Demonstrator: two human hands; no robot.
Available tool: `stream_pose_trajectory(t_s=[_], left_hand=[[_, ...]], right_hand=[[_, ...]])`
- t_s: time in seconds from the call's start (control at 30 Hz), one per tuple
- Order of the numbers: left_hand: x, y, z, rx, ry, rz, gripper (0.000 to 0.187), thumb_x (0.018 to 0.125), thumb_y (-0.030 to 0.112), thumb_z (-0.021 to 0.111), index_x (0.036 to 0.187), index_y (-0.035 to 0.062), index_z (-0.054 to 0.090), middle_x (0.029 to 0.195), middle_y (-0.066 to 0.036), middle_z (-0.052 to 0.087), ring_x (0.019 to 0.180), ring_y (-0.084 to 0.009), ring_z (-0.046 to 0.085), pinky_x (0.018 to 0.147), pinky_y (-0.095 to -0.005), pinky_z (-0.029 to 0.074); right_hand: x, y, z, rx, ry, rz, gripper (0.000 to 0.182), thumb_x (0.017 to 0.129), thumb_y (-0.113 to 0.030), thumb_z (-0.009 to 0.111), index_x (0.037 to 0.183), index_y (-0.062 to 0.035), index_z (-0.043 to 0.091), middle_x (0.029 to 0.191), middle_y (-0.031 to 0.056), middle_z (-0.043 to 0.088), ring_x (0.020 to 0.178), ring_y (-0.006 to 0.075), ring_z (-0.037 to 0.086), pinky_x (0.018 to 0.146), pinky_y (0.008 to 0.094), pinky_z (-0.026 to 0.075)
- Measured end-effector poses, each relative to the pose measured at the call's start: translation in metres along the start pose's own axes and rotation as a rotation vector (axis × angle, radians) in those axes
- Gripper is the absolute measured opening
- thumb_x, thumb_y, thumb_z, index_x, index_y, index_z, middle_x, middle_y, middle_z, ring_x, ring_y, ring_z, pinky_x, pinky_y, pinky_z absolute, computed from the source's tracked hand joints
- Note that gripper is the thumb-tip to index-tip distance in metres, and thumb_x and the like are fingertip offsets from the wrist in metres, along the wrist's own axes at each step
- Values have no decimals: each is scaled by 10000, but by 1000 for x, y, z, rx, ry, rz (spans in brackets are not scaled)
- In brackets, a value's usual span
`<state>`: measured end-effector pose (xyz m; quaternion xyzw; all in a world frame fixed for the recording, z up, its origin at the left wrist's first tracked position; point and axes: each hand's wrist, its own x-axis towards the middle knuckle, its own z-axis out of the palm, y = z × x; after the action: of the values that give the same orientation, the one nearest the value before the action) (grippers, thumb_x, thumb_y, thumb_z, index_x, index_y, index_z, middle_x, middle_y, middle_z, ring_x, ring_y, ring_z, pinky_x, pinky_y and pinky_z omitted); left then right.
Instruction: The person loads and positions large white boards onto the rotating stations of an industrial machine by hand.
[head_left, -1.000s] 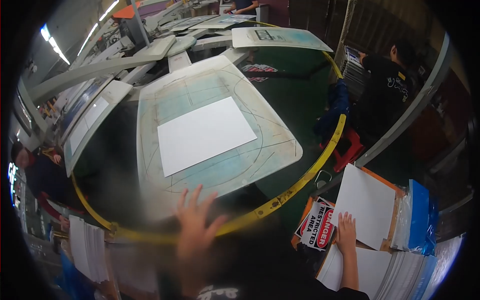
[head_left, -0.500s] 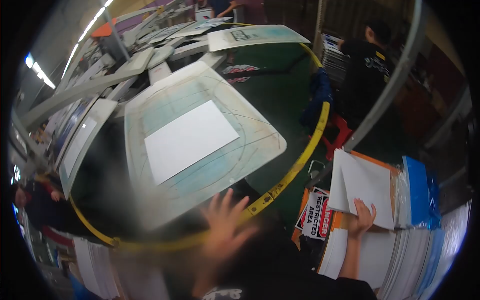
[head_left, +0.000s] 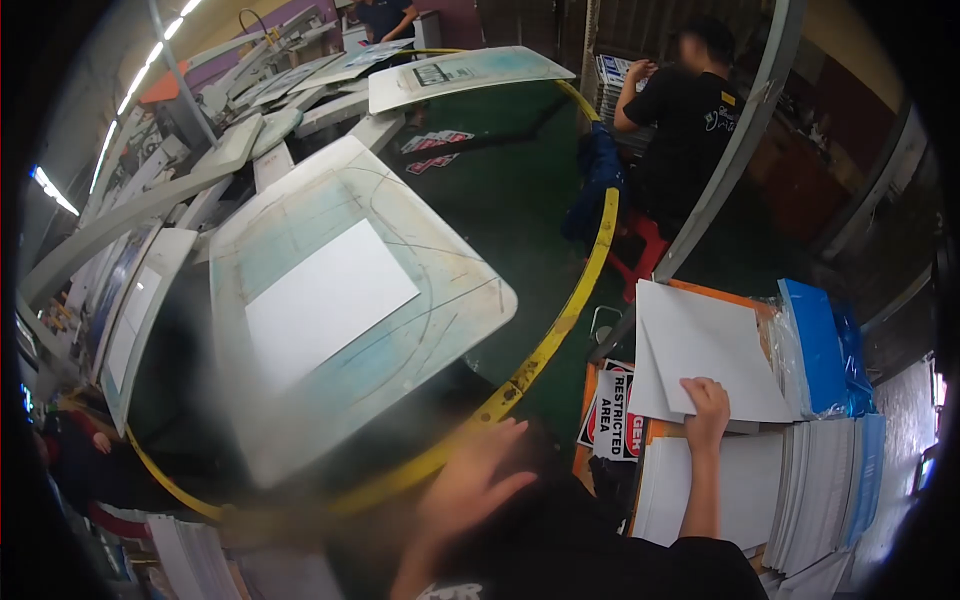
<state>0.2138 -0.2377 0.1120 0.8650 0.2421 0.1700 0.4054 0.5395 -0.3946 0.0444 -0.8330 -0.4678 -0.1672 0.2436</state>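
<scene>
My right hand (head_left: 708, 402) grips the near edge of a white sheet (head_left: 672, 350) on the stack at the right, and the sheet's left side is lifted off those beneath. My left hand (head_left: 475, 482) is held low in the middle, in front of my body, slightly blurred, its thumb apart from the fingers and nothing in it. Beyond it, a white board (head_left: 330, 300) lies on a stained, rounded platen (head_left: 455, 268). Signs reading "RESTRICTED AREA" (head_left: 614, 415) stand left of the stack.
A yellow curved rail (head_left: 572, 335) runs round the platens. A grey post (head_left: 728, 140) rises at the right. More stacks of sheets (head_left: 815, 495) lie at lower right. A co-worker in black (head_left: 680, 130) sits beyond the rail; other people are at far back and far left.
The view has shifted, so the platens appear further left. My left hand has moved lower, its fingers less spread. My right hand still holds the sheet. The seated co-worker's forearm is now raised.
</scene>
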Motion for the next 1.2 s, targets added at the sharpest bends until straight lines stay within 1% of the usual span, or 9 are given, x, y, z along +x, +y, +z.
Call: stream_pose_trajectory(t_s=[0.3, 0.43, 0.6, 0.63, 0.77, 0.8, 0.93, 1.07, 1.2], left_hand=[[38, 15, 68, -672, -359, -32, 664, 872, 226, 587, 1397, 31, 231, 1379, -177, 343, 1246, -260, 361, 1030, -358, 290], [45, 29, 64, -1009, -296, -178, 618, 911, 126, 504, 1417, 27, 164, 1381, -151, 332, 1258, -214, 342, 1029, -336, 286], [27, 34, 23, -979, -43, -389, 453, 920, 55, 467, 1342, -23, 323, 1256, -93, 472, 1144, -161, 451, 965, -286, 354], [21, 26, 21, -941, 30, -405, 424, 917, 60, 478, 1315, -30, 366, 1228, -90, 499, 1115, -157, 473, 951, -282, 368], [-13, -15, 14, -935, 349, -304, 366, 897, 76, 529, 1238, -41, 465, 1160, -104, 561, 1066, -162, 513, 923, -289, 402], [-23, -20, 0, -851, 281, -604, 351, 890, 76, 537, 1216, -42, 486, 1145, -112, 567, 1069, -177, 515, 935, -306, 399], [-64, -59, -12, -1222, 519, -655, 451, 874, 43, 515, 1310, 27, 403, 1058, -97, 592, 841, -122, 578, 719, -252, 468], [-95, -81, -12, -1320, 605, -461, 573, 877, -19, 474, 1395, 32, 236, 1252, -156, 500, 1090, -185, 534, 908, -331, 429], [-87, -82, -62, -1007, 620, -373, 574, 854, 8, 517, 1380, 12, 288, 1299, -164, 462, 1175, -223, 474, 982, -340, 357]], right_hand=[[-12, -59, -18, -166, 474, -185, 255, 702, -27, 589, 944, -52, 665, 919, 83, 590, 881, 248, 538, 851, 379, 377], [-46, -100, -8, -77, 434, -325, 230, 732, -163, 607, 944, -101, 670, 949, 70, 594, 900, 236, 538, 898, 408, 357], [-36, -109, 29, 389, 118, -564, 365, 653, -298, 682, 966, -111, 672, 1091, 92, 555, 1004, 276, 524, 952, 430, 342], [-19, -108, 25, 344, 33, -705, 577, 618, -398, 721, 1102, -99, 623, 1179, 124, 509, 1088, 314, 483, 946, 445, 355], [27, -105, -5, 164, -146, -398, 822, 606, -464, 739, 1281, -79, 472, 1241, 145, 463, 1128, 345, 455, 931, 459, 377], [37, -96, -6, 139, -130, -325, 858, 602, -450, 752, 1303, -69, 439, 1248, 148, 457, 1127, 345, 460, 926, 457, 386], [60, -99, 12, 417, -224, -6, 913, 567, -378, 805, 1318, -44, 409, 1174, 142, 492, 1053, 301, 494, 896, 395, 408], [64, -115, 52, 599, -355, 220, 913, 511, -277, 850, 1280, -12, 436, 999, 101, 516, 864, 206, 491, 793, 343, 427], [76, -142, 88, 714, -395, 123, 940, 482, -241, 865, 1275, 7, 424, 1038, 82, 478, 937, 206, 512, 836, 321, 428]])
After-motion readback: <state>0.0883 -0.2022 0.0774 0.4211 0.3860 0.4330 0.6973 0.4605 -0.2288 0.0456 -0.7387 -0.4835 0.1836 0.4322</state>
